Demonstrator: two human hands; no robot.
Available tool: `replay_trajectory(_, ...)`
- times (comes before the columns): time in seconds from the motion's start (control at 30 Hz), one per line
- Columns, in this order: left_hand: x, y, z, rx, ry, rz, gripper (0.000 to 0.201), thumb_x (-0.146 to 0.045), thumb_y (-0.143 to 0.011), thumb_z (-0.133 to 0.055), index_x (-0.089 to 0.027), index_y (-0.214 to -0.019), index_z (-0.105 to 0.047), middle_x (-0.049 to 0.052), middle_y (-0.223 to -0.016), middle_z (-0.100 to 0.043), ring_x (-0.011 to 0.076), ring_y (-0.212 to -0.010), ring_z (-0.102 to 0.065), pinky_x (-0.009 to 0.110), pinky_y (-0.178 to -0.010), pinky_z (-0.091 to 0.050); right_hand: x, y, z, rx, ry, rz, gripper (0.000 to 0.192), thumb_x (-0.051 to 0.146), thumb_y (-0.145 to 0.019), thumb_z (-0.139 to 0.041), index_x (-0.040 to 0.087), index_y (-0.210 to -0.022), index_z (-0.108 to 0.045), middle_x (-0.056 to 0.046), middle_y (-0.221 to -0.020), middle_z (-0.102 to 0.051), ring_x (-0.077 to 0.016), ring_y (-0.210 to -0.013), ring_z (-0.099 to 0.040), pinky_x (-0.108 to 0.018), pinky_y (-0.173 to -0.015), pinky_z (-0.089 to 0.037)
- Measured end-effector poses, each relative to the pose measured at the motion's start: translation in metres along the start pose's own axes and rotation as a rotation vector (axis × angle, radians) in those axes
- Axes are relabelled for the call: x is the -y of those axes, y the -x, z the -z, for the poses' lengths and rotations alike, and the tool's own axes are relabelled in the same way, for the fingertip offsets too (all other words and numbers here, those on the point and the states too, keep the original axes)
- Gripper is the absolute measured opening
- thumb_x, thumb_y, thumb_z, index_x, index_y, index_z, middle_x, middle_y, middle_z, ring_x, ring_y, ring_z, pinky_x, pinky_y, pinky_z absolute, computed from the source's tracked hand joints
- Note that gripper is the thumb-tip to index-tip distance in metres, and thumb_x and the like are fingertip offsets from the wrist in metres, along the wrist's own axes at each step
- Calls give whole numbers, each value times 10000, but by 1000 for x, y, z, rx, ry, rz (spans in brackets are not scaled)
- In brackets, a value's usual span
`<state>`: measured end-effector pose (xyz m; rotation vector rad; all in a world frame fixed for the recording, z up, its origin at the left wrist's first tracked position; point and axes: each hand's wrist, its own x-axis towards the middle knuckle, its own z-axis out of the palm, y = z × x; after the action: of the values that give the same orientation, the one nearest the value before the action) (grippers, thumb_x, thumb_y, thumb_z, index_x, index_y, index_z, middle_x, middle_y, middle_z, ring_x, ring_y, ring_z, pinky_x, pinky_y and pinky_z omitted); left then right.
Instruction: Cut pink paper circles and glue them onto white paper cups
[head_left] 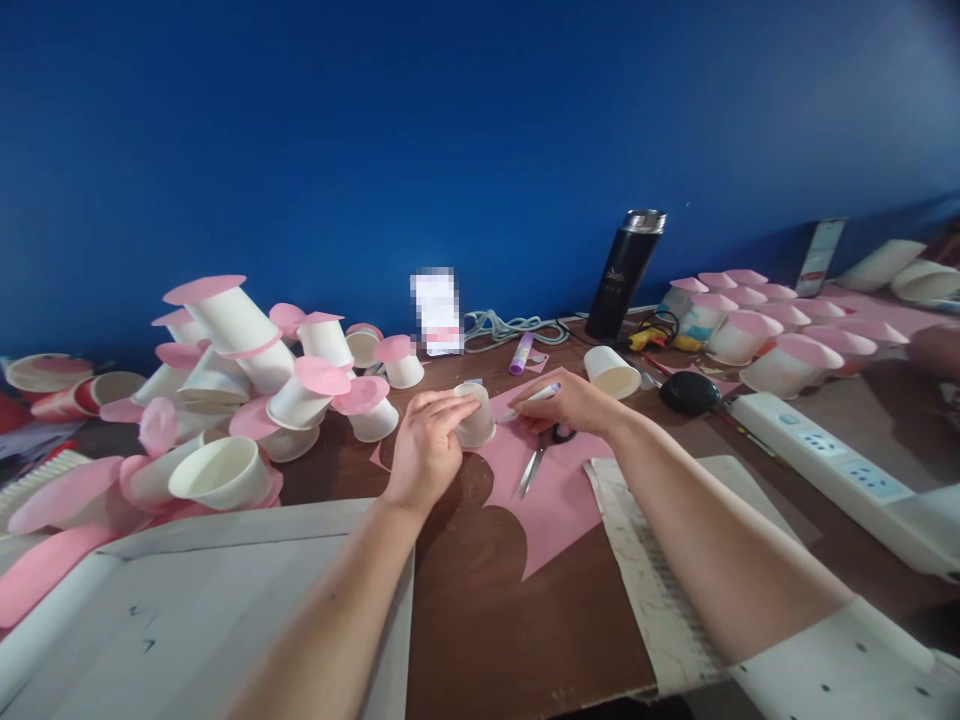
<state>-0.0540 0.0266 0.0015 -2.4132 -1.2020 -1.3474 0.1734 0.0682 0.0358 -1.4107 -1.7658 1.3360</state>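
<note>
Meanwhile, the left hand grips a paper cup on pink paper, the right hand holds a pen; a slipping cup could skew the line.

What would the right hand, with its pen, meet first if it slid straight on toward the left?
Probably the white paper cup held by the left hand; the right hand points its pen at it, though depth is unclear.
</note>
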Motion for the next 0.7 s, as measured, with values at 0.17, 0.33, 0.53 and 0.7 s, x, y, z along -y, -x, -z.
replay_trajectory(0.17, 0, 1, -1, -11, -8, -10, 487, 103, -751, -437, -182, -1042, -704, 18, -1032, -737, 194, -1023, -610, 382, -916, -522, -2, -4, -2, -45, -13, -42, 237, 329, -758, -701, 172, -929, -749, -49, -722, -746, -175, -679, -714, -181, -503, -523)
replay_trajectory(0.33, 0, 1, -1, 0, -14, -1, 512, 119, -732, -426, -181, -1040, -704, 13, -1039, -736, 193, -1027, -607, 384, -916, -522, -7, -10, -8, -47, -78, -17, 195, 310, -764, -698, 178, -899, -747, -42, -713, -741, -175, -697, -711, -223, -615, -578)
replay_trajectory(0.53, 0, 1, -1, 1, -15, -4, 486, 100, -743, -440, -175, -1045, -703, 29, -1042, -734, 202, -1030, -605, 390, -907, -523, -12, -10, -2, -101, -10, 38, 227, 358, -758, -698, 159, -859, -739, -63, -720, -738, -178, -633, -696, -241, -560, -569)
replay_trajectory(0.7, 2, 1, 1, 25, -7, 1, 481, 87, -746, -449, -181, -1058, -700, 27, -1051, -733, 210, -1029, -606, 402, -914, -517, -2, -3, -2, -5, 48, 23, 169, 312, -735, -698, 149, -769, -729, -63, -685, -726, -169, -563, -672, -216, -457, -519)
